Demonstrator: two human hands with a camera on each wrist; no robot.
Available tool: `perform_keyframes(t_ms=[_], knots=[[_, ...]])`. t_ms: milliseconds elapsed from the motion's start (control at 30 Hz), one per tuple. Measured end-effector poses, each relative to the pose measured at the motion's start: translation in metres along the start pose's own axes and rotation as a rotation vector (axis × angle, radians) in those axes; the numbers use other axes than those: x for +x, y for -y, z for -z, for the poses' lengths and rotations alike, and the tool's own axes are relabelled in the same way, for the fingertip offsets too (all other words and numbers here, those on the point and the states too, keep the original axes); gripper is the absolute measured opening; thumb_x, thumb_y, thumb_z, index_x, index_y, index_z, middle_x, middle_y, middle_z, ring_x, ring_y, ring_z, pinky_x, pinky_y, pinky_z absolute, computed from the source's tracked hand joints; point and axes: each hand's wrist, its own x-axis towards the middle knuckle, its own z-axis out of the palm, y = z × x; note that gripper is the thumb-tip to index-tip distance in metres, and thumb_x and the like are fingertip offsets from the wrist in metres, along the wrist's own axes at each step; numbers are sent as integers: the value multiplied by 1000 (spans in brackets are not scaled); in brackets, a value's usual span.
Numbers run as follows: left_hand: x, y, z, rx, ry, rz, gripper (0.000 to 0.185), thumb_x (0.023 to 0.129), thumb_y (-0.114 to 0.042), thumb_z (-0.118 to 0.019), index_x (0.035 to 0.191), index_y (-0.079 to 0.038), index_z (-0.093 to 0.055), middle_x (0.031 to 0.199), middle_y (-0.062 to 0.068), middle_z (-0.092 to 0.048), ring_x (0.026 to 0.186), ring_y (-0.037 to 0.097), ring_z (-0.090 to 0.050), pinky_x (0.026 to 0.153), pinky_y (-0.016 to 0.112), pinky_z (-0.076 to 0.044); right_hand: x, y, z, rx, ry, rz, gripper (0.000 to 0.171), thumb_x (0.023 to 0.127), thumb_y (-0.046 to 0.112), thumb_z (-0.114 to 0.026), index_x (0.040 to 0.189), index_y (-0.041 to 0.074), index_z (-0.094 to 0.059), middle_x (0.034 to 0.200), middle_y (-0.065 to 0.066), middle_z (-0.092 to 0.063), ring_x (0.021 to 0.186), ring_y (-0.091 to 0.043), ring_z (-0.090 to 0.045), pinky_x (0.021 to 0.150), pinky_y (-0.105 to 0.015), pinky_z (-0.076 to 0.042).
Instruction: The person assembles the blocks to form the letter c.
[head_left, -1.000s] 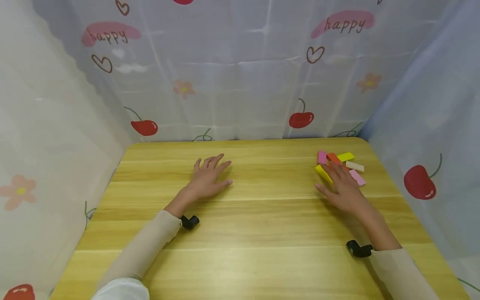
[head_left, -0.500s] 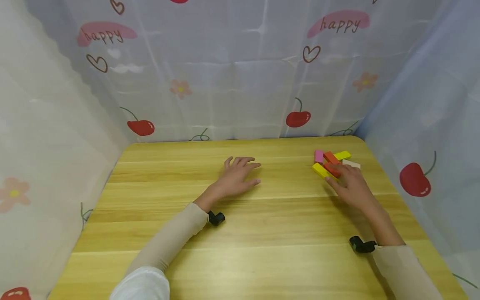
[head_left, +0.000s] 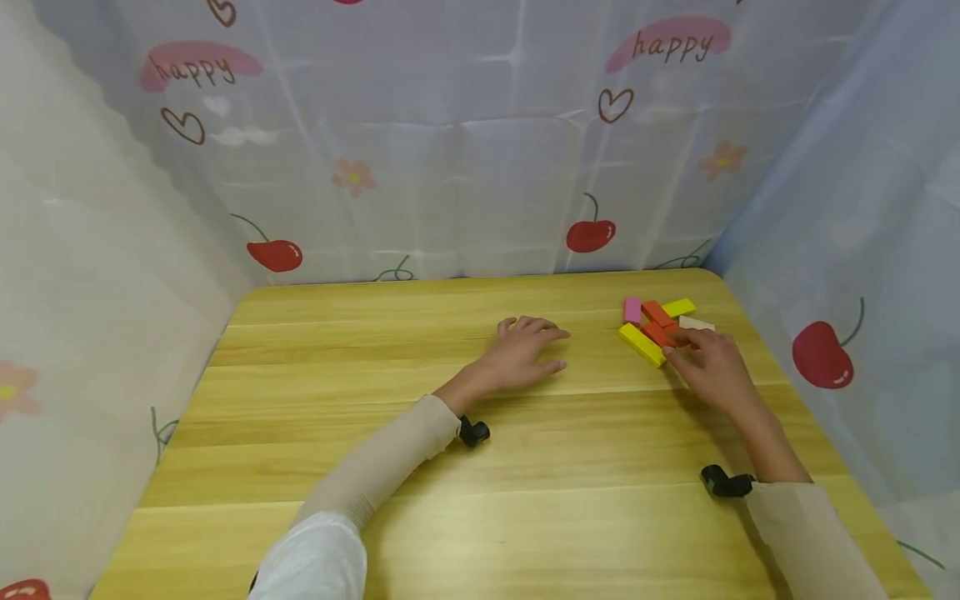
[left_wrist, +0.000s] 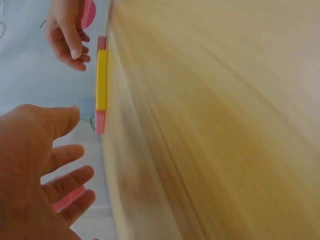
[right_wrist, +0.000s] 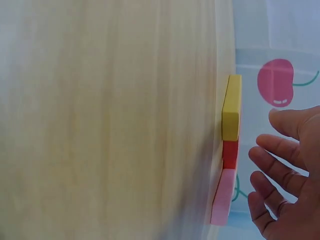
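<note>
My right hand [head_left: 712, 367] hovers over the right side of a small cluster of coloured blocks at the back right, fingers loosely bent and nothing between them. The cluster has a yellow block [head_left: 641, 345] in front, two orange-red blocks [head_left: 657, 314], a pink block [head_left: 632, 311], another yellow block [head_left: 679, 307] behind and a cream block [head_left: 697, 322] partly behind the fingers. A second pink block [right_wrist: 223, 197] shows in the right wrist view but is hidden under the hand from above. My left hand [head_left: 517, 358], fingers spread and relaxed, is over the table left of the blocks, holding nothing.
The wooden table [head_left: 420, 533] has its back edge against a printed curtain [head_left: 465, 192], with more curtain at both sides. A black wrist camera [head_left: 474, 432] is worn on the left wrist and another black camera [head_left: 726, 482] on the right.
My left hand has moved right across the table toward the blocks. The right hand has shifted slightly right and its fingers have bent more, uncovering the orange-red blocks. The view has shifted slightly.
</note>
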Motion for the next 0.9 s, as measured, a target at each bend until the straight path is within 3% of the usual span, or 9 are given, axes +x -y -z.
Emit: perform_keyframes(t_ms=[167,300,400,633,900], knots=[[19,-15,-6,-17,4,-25,54,110,-52,-56,159,-29,-53,161,-3,-54,155,25,-42,125,59,-26,0,-1,6,-8,10,-79,37,105,21,-69,124,-10,-71,118,-34,-74,107,-52,-65,96,-62,-44],[35,-25,-9,-59,-2,-43,49,111,-48,-57,155,-26,-59,152,-3,-61,145,26,-52,116,55,-37,4,0,8,-21,10,-158,40,105,27,-69,125,-8,-71,114,-31,-74,101,-46,-68,84,-54,-53],[46,-32,-10,-91,-12,-49,45,111,-44,-59,151,-24,-62,146,-4,-66,138,24,-57,111,53,-41,9,1,9,-26,32,-236,45,106,35,-68,128,-4,-70,116,-28,-71,102,-41,-64,82,-46,-49],[71,-44,-21,-127,-35,-61,42,111,-43,-59,149,-26,-63,150,-5,-63,140,22,-55,112,50,-43,12,1,11,-53,33,-320,44,103,40,-70,119,-1,-69,113,-25,-72,101,-40,-64,80,-43,-47],[86,-48,-32,-169,-36,-60,40,111,-33,-61,150,-24,-64,155,-2,-60,145,22,-54,122,45,-42,14,5,4,-53,52,-355,39,102,38,-71,114,0,-70,111,-24,-73,100,-40,-65,81,-46,-49]])
